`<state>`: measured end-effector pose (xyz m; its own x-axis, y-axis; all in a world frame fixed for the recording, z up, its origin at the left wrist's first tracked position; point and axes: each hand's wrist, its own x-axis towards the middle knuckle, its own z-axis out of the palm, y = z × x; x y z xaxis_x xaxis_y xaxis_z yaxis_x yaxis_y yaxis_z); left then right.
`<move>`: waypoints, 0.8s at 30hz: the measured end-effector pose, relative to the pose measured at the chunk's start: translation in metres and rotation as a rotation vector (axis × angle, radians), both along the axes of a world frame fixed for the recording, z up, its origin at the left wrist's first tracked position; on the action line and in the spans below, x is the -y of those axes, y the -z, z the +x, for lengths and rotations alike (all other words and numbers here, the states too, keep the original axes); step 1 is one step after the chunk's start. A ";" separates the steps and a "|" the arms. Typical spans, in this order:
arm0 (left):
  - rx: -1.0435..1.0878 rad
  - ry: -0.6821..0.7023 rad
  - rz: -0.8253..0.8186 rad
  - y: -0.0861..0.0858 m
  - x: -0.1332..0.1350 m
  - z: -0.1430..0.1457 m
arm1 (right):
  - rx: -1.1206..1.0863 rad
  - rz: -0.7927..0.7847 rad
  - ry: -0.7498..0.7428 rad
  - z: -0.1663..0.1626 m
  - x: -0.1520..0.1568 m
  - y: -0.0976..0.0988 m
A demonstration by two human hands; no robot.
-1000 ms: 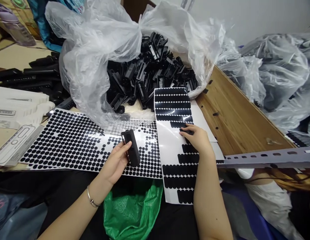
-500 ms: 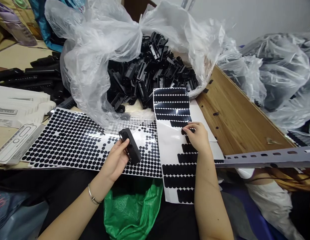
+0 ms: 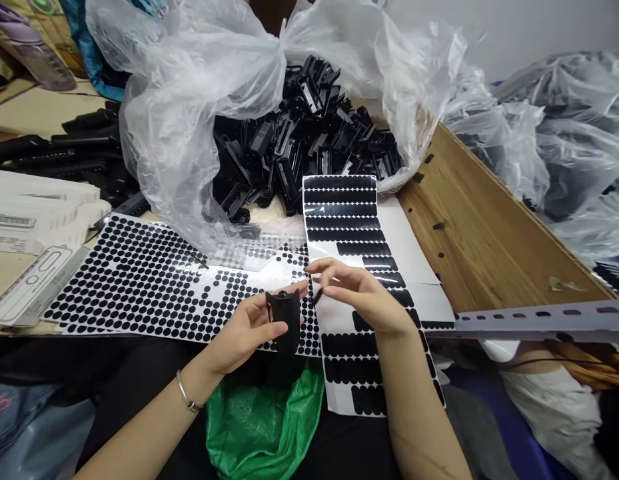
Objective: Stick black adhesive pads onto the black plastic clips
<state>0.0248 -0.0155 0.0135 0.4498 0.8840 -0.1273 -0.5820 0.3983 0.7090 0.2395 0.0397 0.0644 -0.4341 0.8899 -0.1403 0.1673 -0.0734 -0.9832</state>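
My left hand (image 3: pixel 242 333) is wrapped round a black plastic casing (image 3: pixel 286 323), thumb on its near face, held above the front of the table. Close by on the right, my right hand (image 3: pixel 362 293) pinches a small black sticker (image 3: pixel 318 297) between thumb and fingers, a short gap from the casing. Beneath the right hand lies a white backing sheet (image 3: pixel 339 320) with rows of scalloped black stickers, some rows partly peeled. Under the left hand spreads a wide sheet of round black dots (image 3: pixel 149 287), with bare patches near its middle.
Many black plastic parts (image 3: pixel 279 153) are heaped in an open clear plastic bag (image 3: pixel 179 133) behind the sheets. Printed cards (image 3: pixel 34 280) and more black parts (image 3: pixel 79 150) lie left. A wooden board (image 3: pixel 469 220) stands right. A green bag (image 3: pixel 264 420) hangs below the table edge.
My right hand has moved left from the sticker sheet towards the casing, now with a peeled black sticker. My left hand has shifted right and turned the casing more upright.
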 end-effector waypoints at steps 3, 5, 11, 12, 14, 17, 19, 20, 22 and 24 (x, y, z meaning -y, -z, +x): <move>0.011 -0.017 -0.044 0.004 0.001 0.004 | -0.011 0.037 0.012 -0.016 0.001 0.005; 0.031 -0.062 -0.085 0.006 0.001 0.005 | 0.001 0.099 0.044 -0.021 0.003 0.010; 0.049 -0.143 -0.146 0.007 -0.003 0.000 | 0.018 0.153 0.205 -0.035 0.010 0.020; 0.049 -0.149 -0.144 0.008 -0.003 0.000 | 0.017 0.159 0.211 -0.037 0.010 0.021; 0.048 -0.160 -0.139 0.010 -0.004 0.000 | 0.021 0.176 0.205 -0.039 0.010 0.022; 0.039 -0.170 -0.154 0.011 -0.004 0.001 | 0.005 0.205 0.215 -0.040 0.009 0.023; 0.032 -0.170 -0.166 0.010 -0.004 0.001 | -0.001 0.216 0.222 -0.041 0.008 0.024; 0.030 -0.170 -0.166 0.009 -0.004 0.002 | 0.001 0.215 0.224 -0.041 0.008 0.024; 0.027 -0.174 -0.159 0.006 -0.005 0.003 | 0.006 0.191 0.219 -0.041 0.008 0.025; 0.016 -0.193 -0.155 0.004 -0.006 0.004 | -0.010 0.131 0.210 -0.041 0.007 0.025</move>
